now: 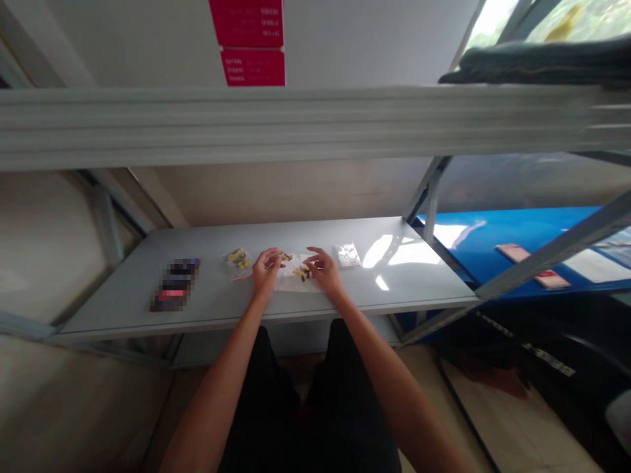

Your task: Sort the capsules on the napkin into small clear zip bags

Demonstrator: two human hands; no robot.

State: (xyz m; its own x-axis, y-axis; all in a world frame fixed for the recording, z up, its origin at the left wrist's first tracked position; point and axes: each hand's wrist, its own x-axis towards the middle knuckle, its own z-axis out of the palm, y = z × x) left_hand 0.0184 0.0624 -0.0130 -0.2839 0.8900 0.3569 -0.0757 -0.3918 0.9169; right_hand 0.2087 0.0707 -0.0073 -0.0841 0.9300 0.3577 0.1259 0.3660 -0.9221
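My left hand (266,266) is over the left side of a white sheet (290,285), its fingers closed in a pinch on a small yellow-and-black part (286,257). Facing it, my right hand (324,268) is curled at the sheet's right side. Its thumb and a finger come together, and whatever is between them is too small to make out. Several more yellow-and-black parts (302,272) lie on the sheet right by those fingertips. To the left of my left hand is a clear plastic bag (237,259) with similar pieces inside.
A shiny silvery packet (348,255) lies right of my hands on the grey shelf (207,289). A blurred-out dark object (175,285) is at the left. Above runs a thick shelf edge (296,125) bearing red boxes (254,66). A blue table (473,253) adjoins at right.
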